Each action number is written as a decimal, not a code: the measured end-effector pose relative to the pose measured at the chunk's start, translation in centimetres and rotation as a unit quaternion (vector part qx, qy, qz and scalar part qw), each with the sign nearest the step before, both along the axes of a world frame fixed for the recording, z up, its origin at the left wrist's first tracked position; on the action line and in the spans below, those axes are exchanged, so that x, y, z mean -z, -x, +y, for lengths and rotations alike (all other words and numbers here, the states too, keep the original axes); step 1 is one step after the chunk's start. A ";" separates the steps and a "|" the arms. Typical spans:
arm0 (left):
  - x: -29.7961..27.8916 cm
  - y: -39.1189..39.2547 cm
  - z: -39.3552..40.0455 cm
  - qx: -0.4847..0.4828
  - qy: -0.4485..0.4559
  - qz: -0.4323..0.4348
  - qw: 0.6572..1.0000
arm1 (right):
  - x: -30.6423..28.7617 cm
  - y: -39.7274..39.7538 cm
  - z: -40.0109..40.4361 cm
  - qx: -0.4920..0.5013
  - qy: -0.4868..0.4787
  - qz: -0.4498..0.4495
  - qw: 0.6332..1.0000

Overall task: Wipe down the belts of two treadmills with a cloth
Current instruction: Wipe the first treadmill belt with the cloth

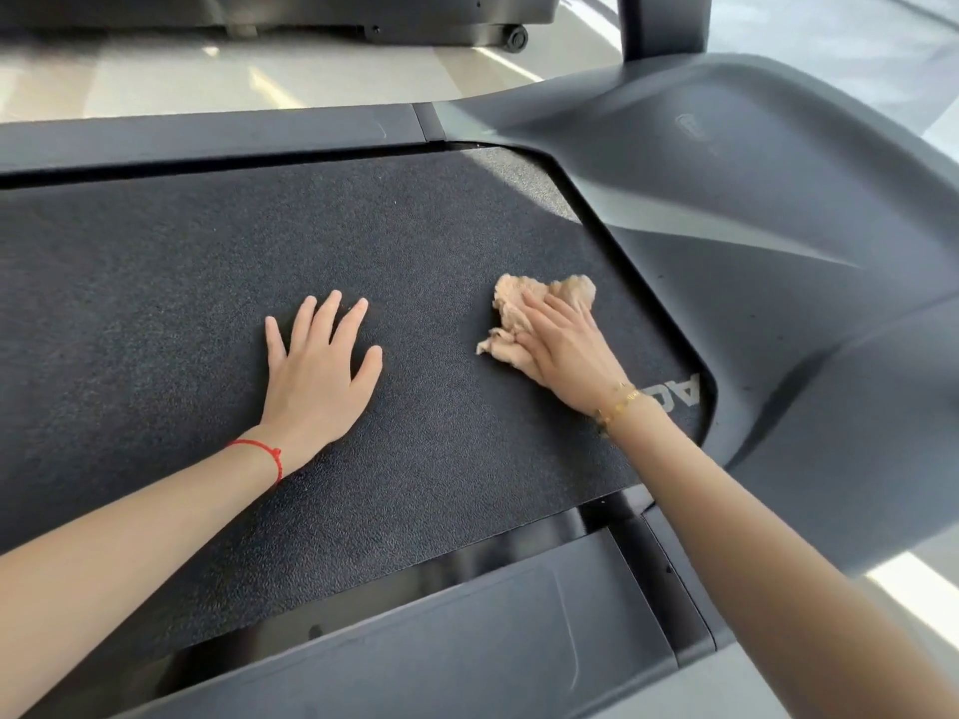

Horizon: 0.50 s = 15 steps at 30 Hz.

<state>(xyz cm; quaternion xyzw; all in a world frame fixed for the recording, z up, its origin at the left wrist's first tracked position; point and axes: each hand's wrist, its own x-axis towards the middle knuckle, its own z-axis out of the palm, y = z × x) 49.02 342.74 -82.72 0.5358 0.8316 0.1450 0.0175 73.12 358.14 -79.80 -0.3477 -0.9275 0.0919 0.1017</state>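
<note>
So the person is leaning over a treadmill with both hands down on the belt point(155, 282), which is dark, grainy and fills most of the view. The left hand point(317, 366) sits flat near the middle of the frame, palm down, fingers straight and spread wide, thumb out to the side, holding nothing. It has a red string point(262, 455) round the wrist.

The right hand point(566, 355) is at about 3 o'clock from the left one, a little apart from it, and presses down on the cloth point(524, 308). Its fingers lie fairly straight and close together on top of the fabric, not curled round it. That wrist has a gold bracelet point(617, 402).

The cloth is a crumpled beige wad lying on the belt, sticking out past the fingertips toward 12 o'clock and bunching out from under the hand toward 9 o'clock. It sits close to the belt's end, where the grey motor cover point(752, 199) curves round from 12 to 4 o'clock.

White letters point(674, 394) printed on the belt peek out just behind the right wrist, partly hidden. Grey side rails point(207, 134) run along the belt at 12 and 6 o'clock. At the top edge, across a pale floor point(259, 80), the base of another machine point(415, 18) shows with a small wheel.
</note>
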 end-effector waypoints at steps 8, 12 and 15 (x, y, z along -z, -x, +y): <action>-0.1 3.0 -1.2 -0.050 0.015 0.012 0.999 | 2.0 5.8 -5.0 -0.205 -0.008 0.008 0.979; -0.1 3.8 -1.3 -0.064 0.028 0.011 0.998 | 1.8 7.2 0.2 -0.176 -0.056 0.020 0.983; 0.1 3.4 -1.2 -0.073 0.024 0.010 0.997 | 1.8 10.3 6.6 -0.097 -0.066 0.017 0.993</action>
